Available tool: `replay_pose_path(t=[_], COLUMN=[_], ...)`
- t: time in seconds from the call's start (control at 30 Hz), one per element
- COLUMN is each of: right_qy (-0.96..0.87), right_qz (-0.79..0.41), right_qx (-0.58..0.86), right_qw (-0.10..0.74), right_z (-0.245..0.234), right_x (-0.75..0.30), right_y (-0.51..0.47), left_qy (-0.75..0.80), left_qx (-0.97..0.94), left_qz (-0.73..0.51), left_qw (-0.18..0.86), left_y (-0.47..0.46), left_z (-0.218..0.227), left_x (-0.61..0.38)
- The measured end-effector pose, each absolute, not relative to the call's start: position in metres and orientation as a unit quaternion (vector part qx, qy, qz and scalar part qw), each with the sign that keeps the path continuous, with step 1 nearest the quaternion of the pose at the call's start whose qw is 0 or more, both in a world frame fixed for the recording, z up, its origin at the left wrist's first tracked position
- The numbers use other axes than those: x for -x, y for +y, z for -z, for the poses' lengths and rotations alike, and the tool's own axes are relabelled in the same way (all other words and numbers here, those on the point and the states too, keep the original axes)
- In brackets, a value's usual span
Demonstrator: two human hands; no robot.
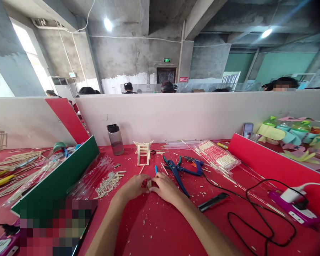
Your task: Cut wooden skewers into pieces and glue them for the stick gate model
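Observation:
My left hand (134, 186) and my right hand (164, 187) meet low over the red tabletop, fingers curled in. A few short wooden sticks (149, 184) show upright between my fingertips, pinched from both sides. Just beyond my hands stands a small chair-like frame of pale wooden sticks (143, 154). A blue pen-like piece (156, 169) pokes up by my right fingers; its lower part is hidden. Left of my left hand lies a pile of short cut sticks (109, 185).
Blue-handled cutters (177, 174), a blue glue gun (193, 165) and a box cutter (213, 202) lie to the right, with a looping black cable. Packed sticks (218, 154) lie behind them. A bottle (115, 140) stands back left. Green (58, 174) and red (280, 160) dividers flank the workspace.

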State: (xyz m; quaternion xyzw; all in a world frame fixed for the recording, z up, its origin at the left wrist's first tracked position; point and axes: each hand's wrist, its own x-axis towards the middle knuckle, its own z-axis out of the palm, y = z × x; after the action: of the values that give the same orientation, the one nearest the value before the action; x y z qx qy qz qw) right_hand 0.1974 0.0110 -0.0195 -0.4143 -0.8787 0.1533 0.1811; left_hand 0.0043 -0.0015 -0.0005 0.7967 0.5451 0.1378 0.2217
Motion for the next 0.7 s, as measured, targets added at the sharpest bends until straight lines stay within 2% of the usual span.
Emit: replay_pose_path(t=[0.7], right_qy=[-0.841], right_qz=[-0.187], right_qx=[0.45], right_qw=[0.235], right_z=[0.037], right_x=[-0.189], right_y=[0.023], left_qy=[0.492], left_qx=[-0.82], left_qz=[-0.17], left_qw=[0.24], left_y=[-0.002], left_z=[0.007], left_x=[-0.007])
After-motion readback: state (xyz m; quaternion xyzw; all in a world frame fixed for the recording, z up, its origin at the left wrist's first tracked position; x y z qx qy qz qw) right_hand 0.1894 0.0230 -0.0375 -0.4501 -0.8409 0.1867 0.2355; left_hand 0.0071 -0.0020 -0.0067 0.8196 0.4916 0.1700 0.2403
